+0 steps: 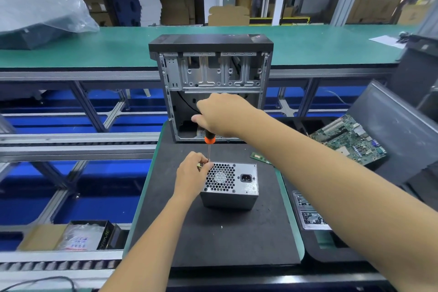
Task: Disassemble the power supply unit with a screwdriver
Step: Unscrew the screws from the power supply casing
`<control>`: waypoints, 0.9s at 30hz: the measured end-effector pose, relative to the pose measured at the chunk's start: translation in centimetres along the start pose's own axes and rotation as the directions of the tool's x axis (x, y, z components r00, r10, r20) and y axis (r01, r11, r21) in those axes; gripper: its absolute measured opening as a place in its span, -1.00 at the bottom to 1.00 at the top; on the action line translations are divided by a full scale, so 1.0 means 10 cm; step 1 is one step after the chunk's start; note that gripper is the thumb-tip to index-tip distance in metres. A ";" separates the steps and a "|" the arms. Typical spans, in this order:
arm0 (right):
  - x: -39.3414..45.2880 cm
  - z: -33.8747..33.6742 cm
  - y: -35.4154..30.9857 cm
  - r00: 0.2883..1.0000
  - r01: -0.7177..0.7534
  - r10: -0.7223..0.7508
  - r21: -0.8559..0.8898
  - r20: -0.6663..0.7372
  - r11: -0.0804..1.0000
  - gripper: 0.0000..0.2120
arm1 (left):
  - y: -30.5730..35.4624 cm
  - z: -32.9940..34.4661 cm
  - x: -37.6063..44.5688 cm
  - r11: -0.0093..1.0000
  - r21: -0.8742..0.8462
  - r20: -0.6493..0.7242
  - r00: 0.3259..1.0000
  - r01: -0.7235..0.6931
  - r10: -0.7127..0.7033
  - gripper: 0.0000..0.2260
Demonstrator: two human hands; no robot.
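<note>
Screwdriver [209, 147] upright on boxy metal power supply unit [231, 185], honeycomb grille.

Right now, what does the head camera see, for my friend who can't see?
A right hand holds a screwdriver upright over a grey power supply; the left hand steadies its corner. An empty computer case stands behind.

Your PSU [229, 185] sits mid-frame on the worktop [213, 239], case [211, 87] above it, motherboard [348, 140] at right, box [71, 236] lower left.
</note>
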State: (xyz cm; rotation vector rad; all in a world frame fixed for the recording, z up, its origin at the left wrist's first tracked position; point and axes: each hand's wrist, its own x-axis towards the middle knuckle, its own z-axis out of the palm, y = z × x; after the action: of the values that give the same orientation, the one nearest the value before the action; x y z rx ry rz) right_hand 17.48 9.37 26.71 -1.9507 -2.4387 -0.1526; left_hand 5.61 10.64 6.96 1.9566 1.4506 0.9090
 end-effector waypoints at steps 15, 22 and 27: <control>-0.03 -0.02 0.04 1.000 -0.021 0.021 0.047 0.005 0.999 -0.67 | -0.02 0.01 0.01 1.000 0.011 0.000 1.000 -0.011 0.011 -0.78; -0.06 -0.06 0.09 0.976 0.132 -0.180 0.321 0.125 0.938 -0.72 | -0.05 0.03 0.03 0.999 0.032 -0.005 1.000 -0.024 0.025 -0.82; -0.04 -0.02 0.05 0.998 0.040 -0.050 0.216 0.041 0.975 -0.62 | -0.03 0.03 0.02 0.999 0.033 -0.009 1.000 -0.024 0.024 -0.79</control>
State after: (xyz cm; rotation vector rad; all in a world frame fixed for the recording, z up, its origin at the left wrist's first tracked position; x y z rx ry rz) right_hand 18.02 9.11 26.87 -1.8282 -2.4115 0.1531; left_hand 5.65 10.95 6.58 2.0005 1.4592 0.9113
